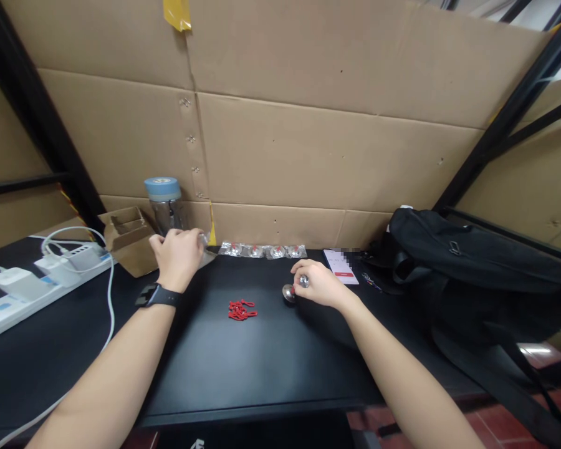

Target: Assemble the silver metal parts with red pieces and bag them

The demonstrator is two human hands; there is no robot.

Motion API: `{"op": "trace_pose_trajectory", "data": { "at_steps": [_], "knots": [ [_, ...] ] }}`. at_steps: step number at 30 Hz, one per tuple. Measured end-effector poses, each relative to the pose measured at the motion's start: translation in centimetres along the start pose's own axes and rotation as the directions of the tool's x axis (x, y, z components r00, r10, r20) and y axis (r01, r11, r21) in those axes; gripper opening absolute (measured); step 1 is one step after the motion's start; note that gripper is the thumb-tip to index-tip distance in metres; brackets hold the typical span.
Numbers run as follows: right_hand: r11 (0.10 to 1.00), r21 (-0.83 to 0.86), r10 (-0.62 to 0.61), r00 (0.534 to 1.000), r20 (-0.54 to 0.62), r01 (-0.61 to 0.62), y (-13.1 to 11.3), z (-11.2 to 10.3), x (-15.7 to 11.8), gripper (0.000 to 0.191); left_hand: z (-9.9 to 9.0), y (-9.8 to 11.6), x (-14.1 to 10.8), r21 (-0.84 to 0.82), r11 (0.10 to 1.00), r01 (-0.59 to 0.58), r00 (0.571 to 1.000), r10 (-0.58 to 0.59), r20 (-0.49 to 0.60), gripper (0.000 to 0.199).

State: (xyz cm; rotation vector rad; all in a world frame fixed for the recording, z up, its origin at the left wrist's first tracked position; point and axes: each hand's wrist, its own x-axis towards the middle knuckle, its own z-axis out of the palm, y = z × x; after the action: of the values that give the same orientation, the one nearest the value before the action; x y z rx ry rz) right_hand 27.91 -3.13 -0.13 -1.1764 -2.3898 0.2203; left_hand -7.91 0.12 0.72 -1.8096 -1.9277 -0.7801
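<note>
My left hand (180, 252) is above the back left of the table, fingers closed at what looks like a clear plastic bag (207, 257), mostly hidden behind it. To the right, my right hand (314, 282) curls around small shiny metal discs that look like finger cymbals. One finger cymbal (288, 293), with a bit of red by it, shows below the fingertips; another shiny round part shows between the fingers. A small pile of red cord loops (241, 310) lies between my hands. Along the back, several finger cymbals in clear packets (262, 251) sit in a row.
At the left are a white power strip (70, 282) with chargers and cables, an open cardboard box (131, 243) and a blue-lidded bottle (164, 202). A phone (341, 267) and a black bag (467, 268) lie right. A cardboard wall (285, 156) closes the back.
</note>
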Motion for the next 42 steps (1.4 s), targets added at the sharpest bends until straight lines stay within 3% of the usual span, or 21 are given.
{"op": "trace_pose_trajectory", "data": {
  "at_steps": [2,4,7,10,14,17,21,23,27,33,37,42],
  "knots": [
    [1.0,0.004,0.003,1.0,-0.002,-0.003,0.1,0.0,0.0,0.008,-0.3,0.6,0.1,-0.127,0.991,-0.047,0.999,0.043,-0.033,0.032],
    [1.0,0.011,0.01,1.0,0.025,-0.01,0.2,-0.1,0.0,0.007,0.0,1.6,0.0,-0.273,0.954,-0.124,0.99,0.136,0.025,0.025],
    [1.0,0.024,0.012,0.996,0.094,-0.015,0.2,-0.3,0.0,0.007,1.6,3.1,-0.8,-0.439,0.864,-0.245,0.933,0.333,0.136,0.018],
    [0.999,0.04,0.002,0.991,0.132,-0.007,0.1,-0.2,0.0,0.007,3.8,4.1,-1.9,-0.472,0.816,-0.335,0.879,0.451,0.155,0.017],
    [0.999,0.045,-0.03,0.987,0.155,0.023,-0.1,0.2,-0.1,0.005,5.5,4.0,-2.7,-0.438,0.825,-0.356,0.864,0.469,0.182,0.033],
    [0.997,0.059,-0.053,0.984,0.168,0.044,-0.2,0.4,0.0,0.005,5.3,3.8,-2.6,-0.393,0.849,-0.352,0.88,0.443,0.169,0.052],
    [0.997,0.055,-0.063,0.988,0.144,0.056,0.4,0.2,-0.1,0.009,3.6,4.6,-2.3,-0.403,0.848,-0.345,0.888,0.435,0.153,0.037],
    [0.999,-0.006,-0.033,0.993,0.114,0.034,1.3,0.1,-0.2,0.015,2.7,5.4,-2.4,-0.447,0.8,-0.4,0.832,0.521,0.189,0.028],
    [0.986,-0.158,0.062,0.992,0.111,-0.044,3.4,0.3,-0.4,0.044,1.3,6.6,-3.2,-0.548,0.673,-0.497,0.655,0.705,0.273,0.022],
    [0.993,-0.096,0.082,0.981,0.176,-0.066,4.8,1.0,0.0,0.037,0.4,6.6,-3.6,-0.574,0.656,-0.491,0.497,0.752,0.433,0.008],
    [0.992,-0.094,0.095,0.98,0.177,-0.079,4.8,1.0,0.1,0.034,0.3,6.7,-3.6,-0.562,0.693,-0.451,0.473,0.72,0.508,0.007],
    [0.995,-0.067,0.087,0.982,0.166,-0.077,4.7,0.6,0.0,0.035,0.6,7.1,-4.2,-0.573,0.664,-0.48,0.5,0.744,0.443,0.011]
  ]
}}
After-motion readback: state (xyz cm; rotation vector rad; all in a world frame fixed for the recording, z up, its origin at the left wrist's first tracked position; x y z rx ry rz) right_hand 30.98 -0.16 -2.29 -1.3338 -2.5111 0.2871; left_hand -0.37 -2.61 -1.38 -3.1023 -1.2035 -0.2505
